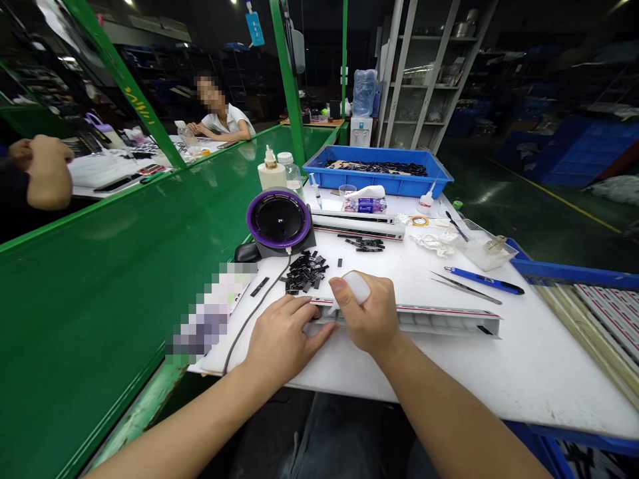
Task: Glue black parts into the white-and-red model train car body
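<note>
My right hand [372, 316] is wrapped round a small white squeeze bottle [357, 286], its tip pointing down at a long white channel strip [439, 320] with a red line along its edge. At the strip's left end my left hand [282, 332] closes on it, fingers on the far side and thumb on the near side. A small black piece [484, 329] sits inside the strip's right end. Just behind my hands lies a pile of small black rectangular pieces [305, 271], with one loose piece [340, 263] beside it.
A purple-rimmed round fan [279, 219] stands at the left back. Two more strips [359, 229] lie behind. A blue bin [379, 176] of black pieces stands at the far edge. Tweezers [466, 287] and a blue pen-like tool [486, 281] lie right. Co-workers sit beyond the green partition [124, 266].
</note>
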`<state>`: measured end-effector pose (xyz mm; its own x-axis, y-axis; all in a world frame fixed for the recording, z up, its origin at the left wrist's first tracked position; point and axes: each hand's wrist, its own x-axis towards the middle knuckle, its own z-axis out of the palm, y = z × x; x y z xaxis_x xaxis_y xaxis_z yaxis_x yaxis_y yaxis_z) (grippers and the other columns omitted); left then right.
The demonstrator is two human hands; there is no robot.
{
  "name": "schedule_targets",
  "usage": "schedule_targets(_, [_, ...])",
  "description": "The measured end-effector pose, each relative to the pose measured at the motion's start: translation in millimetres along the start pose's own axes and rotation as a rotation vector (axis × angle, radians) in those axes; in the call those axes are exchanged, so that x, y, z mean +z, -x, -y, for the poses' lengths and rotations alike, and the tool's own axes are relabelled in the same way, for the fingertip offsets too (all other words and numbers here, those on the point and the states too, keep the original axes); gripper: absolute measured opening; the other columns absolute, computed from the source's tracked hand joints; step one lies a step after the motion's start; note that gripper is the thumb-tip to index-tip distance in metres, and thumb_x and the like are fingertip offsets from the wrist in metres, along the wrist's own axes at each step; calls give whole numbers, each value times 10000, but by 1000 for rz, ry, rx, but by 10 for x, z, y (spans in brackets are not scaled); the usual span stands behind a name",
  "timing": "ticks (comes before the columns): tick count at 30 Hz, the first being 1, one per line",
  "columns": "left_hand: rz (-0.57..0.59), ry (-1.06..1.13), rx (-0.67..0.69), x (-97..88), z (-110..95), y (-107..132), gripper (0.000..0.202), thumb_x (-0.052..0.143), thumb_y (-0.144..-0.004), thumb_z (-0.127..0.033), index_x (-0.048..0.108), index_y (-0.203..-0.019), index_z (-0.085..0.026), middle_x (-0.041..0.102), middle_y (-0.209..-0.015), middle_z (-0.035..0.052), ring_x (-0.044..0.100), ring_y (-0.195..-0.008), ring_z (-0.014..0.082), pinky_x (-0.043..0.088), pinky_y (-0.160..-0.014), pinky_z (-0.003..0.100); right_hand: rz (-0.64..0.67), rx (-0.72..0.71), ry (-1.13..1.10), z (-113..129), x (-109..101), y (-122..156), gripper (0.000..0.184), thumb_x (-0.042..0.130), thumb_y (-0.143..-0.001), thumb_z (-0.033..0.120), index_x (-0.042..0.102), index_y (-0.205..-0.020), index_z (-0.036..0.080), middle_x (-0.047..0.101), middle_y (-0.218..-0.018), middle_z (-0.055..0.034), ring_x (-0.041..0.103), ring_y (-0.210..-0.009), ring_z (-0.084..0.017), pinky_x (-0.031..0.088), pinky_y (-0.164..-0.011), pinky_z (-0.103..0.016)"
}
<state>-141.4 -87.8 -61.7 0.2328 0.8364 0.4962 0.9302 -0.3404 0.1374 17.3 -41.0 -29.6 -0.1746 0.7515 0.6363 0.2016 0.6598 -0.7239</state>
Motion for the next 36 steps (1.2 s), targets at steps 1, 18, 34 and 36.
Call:
schedule_targets(1, [-1, 0, 0, 1, 0, -1, 252, 599, -834, -446, 637, -762, -207, 707, -877, 58, 623, -822, 227, 525, -733, 375, 1, 2, 4, 1, -1, 0, 421, 504, -933, 316, 331, -570, 194, 328, -509, 47, 299, -471, -92, 241, -492, -263])
schedule_targets(18, [-6, -6, 2, 8, 1, 4, 249, 587, -842, -445, 647, -796, -207, 706, -881, 59, 623, -819, 223, 520, -729, 368, 13, 19, -12, 25, 22, -3, 421, 498, -942, 352, 386, -570, 189, 373, -514, 38, 341, -476, -95, 280, -491, -253])
schedule_targets(34, [-3, -2, -2, 8, 1, 9, 253, 585, -843, -444, 626, -776, -203, 703, -892, 55, 621, -827, 228, 518, -726, 376, 4, 26, -21, 19, 25, -3, 423, 517, -930, 325, 349, -566, 191, 341, -509, 48, 314, -475, -92, 251, -495, -262])
schedule_targets(36, [-12, -6, 4, 12, 1, 6, 252, 586, -844, -440, 624, -774, -201, 701, -893, 58, 622, -831, 229, 518, -729, 376, 2, 28, -22, 19, 21, -4, 423, 519, -930, 320, 346, -566, 190, 339, -510, 49, 313, -476, -90, 250, -497, -261])
